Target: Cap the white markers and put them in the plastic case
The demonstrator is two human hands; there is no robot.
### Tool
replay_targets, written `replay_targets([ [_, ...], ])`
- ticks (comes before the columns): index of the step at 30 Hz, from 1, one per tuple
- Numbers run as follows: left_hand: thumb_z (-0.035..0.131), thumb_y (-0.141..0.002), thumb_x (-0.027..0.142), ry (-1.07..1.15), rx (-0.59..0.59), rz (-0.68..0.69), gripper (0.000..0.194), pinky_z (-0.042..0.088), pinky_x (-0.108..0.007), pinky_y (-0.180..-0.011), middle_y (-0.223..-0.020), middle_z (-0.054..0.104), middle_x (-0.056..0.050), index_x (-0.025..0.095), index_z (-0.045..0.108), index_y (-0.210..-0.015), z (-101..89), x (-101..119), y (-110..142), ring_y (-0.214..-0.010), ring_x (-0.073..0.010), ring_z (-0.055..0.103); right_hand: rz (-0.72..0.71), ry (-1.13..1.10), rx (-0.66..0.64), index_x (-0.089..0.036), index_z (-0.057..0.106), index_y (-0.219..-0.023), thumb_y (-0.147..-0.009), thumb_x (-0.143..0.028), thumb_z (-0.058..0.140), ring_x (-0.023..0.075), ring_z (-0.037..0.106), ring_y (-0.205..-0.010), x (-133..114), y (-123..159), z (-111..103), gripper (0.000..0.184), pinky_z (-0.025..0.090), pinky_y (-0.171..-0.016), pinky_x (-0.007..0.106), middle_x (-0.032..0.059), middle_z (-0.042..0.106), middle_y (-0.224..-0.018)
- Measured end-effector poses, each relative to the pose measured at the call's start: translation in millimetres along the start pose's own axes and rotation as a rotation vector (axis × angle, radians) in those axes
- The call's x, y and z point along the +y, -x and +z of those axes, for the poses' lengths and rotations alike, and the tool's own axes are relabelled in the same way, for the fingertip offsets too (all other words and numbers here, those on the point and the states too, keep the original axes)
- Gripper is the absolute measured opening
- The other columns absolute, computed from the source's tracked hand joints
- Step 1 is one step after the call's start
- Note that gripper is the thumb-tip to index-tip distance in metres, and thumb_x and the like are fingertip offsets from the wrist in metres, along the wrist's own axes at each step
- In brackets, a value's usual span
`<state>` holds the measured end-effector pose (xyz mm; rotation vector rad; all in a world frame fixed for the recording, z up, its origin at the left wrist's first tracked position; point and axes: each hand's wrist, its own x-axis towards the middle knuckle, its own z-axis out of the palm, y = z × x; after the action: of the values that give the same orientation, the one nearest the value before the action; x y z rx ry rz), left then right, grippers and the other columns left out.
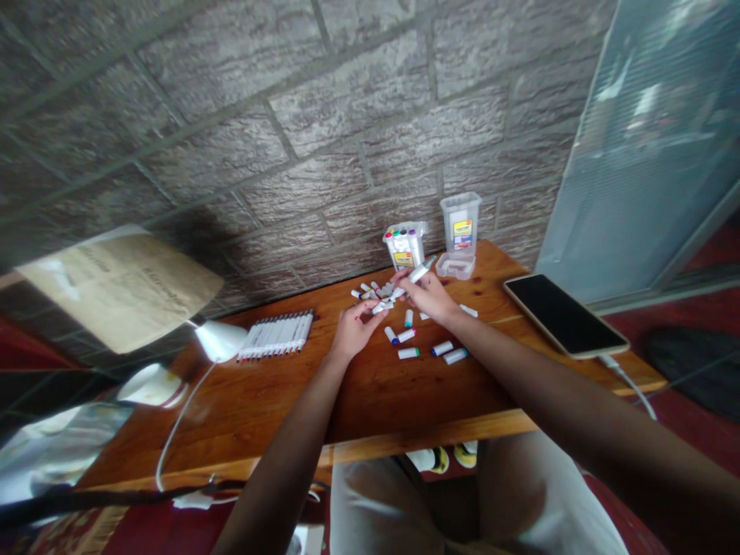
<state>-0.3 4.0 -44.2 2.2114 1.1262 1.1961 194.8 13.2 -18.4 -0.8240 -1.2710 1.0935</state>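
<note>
My left hand (350,331) is closed, pinching a small white piece that looks like a marker cap (381,307) between thumb and fingers. My right hand (432,297) grips a white marker (418,273), close to the left hand and above the table. Around both hands lie loose white marker caps with coloured ends, among them a blue-ended cap (442,348), a green-ended cap (408,353) and a teal-ended cap (408,317). More small pieces are heaped behind the fingers, partly hidden.
A row of white markers (277,336) lies left on the wooden table (277,408). Behind my hands stand a clear box of markers (405,245) and a clear container (461,223) with its open lid (455,266). A phone (563,316) lies right; a lamp (218,341) stands left.
</note>
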Motion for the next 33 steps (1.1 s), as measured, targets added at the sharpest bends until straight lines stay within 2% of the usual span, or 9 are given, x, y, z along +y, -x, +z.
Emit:
replay_targets([
  [6,0.068,-0.088,0.034,0.004,-0.008,0.005,0.02,0.055,-0.029,-0.082,-0.099,0.079,-0.005,0.018,0.074,-0.098,0.6,0.1,0.4,-0.086,-0.0187,0.072,-0.014,0.013,-0.019,-0.019,0.066,-0.08,-0.072,-0.03,0.063,0.0133,0.058,-0.06,2.0,0.2,0.7,0.014,0.048,-0.057,0.026,-0.0007,0.064,-0.068],
  [13,0.069,-0.088,0.035,0.002,-0.011,-0.01,0.022,0.056,-0.03,-0.081,-0.098,0.079,-0.004,0.018,0.074,-0.1,-0.7,2.7,0.2,-0.084,-0.0187,0.072,-0.037,0.044,-0.014,-0.018,0.067,-0.082,-0.071,-0.03,0.071,0.016,0.064,-0.068,5.4,0.4,-1.0,0.017,0.051,-0.063,0.028,0.0011,0.069,-0.072],
  [20,0.069,-0.087,0.035,0.005,-0.008,0.002,0.022,0.056,-0.03,-0.079,-0.095,0.079,-0.004,0.018,0.074,-0.1,-0.4,1.8,0.6,-0.081,-0.0184,0.072,-0.057,0.01,-0.038,-0.019,0.068,-0.081,-0.072,-0.04,0.075,0.0149,0.064,-0.066,9.6,-1.6,1.3,0.025,0.053,-0.066,0.029,0.003,0.072,-0.079],
  [24,0.069,-0.087,0.036,-0.002,-0.013,0.001,0.023,0.056,-0.03,-0.081,-0.097,0.079,-0.004,0.019,0.074,-0.1,-0.7,1.2,0.6,-0.083,-0.0187,0.072,-0.057,0.016,-0.05,-0.018,0.069,-0.081,-0.073,-0.045,0.076,0.015,0.065,-0.067,8.8,-0.4,1.8,0.029,0.053,-0.067,0.029,0.0026,0.072,-0.076],
  [29,0.069,-0.087,0.035,0.018,-0.016,0.002,0.023,0.056,-0.03,-0.083,-0.1,0.079,-0.005,0.018,0.074,-0.102,0.0,2.9,0.9,-0.086,-0.0193,0.073,-0.058,0.069,-0.075,-0.017,0.069,-0.078,-0.075,-0.054,0.075,0.0137,0.061,-0.06,1.2,3.9,0.2,0.038,0.049,-0.059,0.026,0.0014,0.068,-0.066],
  [33,0.068,-0.088,0.035,0.046,-0.045,0.01,0.022,0.055,-0.032,-0.087,-0.101,0.079,-0.005,0.019,0.075,-0.103,-0.2,5.2,1.0,-0.089,-0.0197,0.073,-0.05,0.08,-0.124,-0.017,0.07,-0.081,-0.076,-0.058,0.073,0.0127,0.059,-0.057,1.8,4.8,0.7,0.041,0.045,-0.051,0.025,0.0014,0.069,-0.067],
])
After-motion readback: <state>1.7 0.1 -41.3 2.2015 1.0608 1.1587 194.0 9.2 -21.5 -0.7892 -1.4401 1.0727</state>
